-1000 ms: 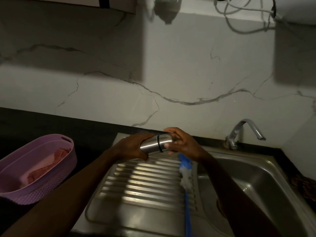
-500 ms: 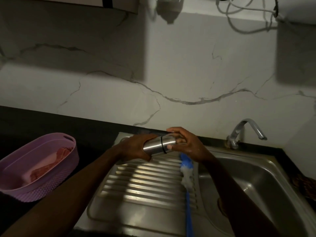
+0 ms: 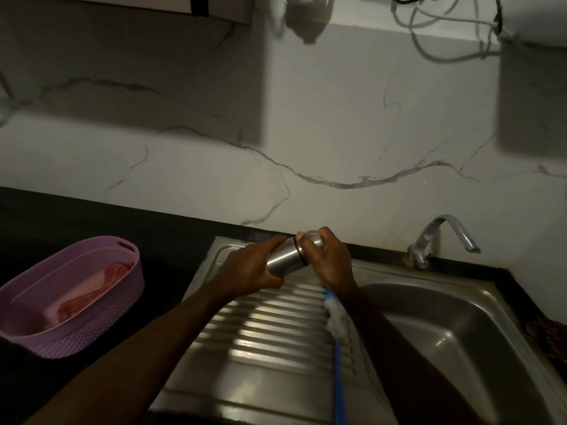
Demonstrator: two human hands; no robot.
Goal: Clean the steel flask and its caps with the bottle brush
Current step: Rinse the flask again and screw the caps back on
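I hold a steel flask point(image 3: 283, 259) tilted above the ribbed drainboard point(image 3: 264, 335), its capped end pointing up and to the right. My left hand point(image 3: 250, 269) grips the flask's body from the left. My right hand point(image 3: 329, 259) wraps its fingers around the steel cap point(image 3: 311, 239), just past the black ring. Under my right wrist, the bottle brush point(image 3: 336, 323) lies on the drainboard, white bristles at the top and a blue handle running down to the frame's bottom edge.
The steel sink basin point(image 3: 460, 338) opens to the right, with a tap point(image 3: 441, 237) behind it. A purple plastic basket point(image 3: 69, 294) holding something pink stands on the dark counter at left. A marble wall rises behind.
The flask has tipped from nearly level to cap-end up. My right hand has closed further around the cap. The brush has stayed put.
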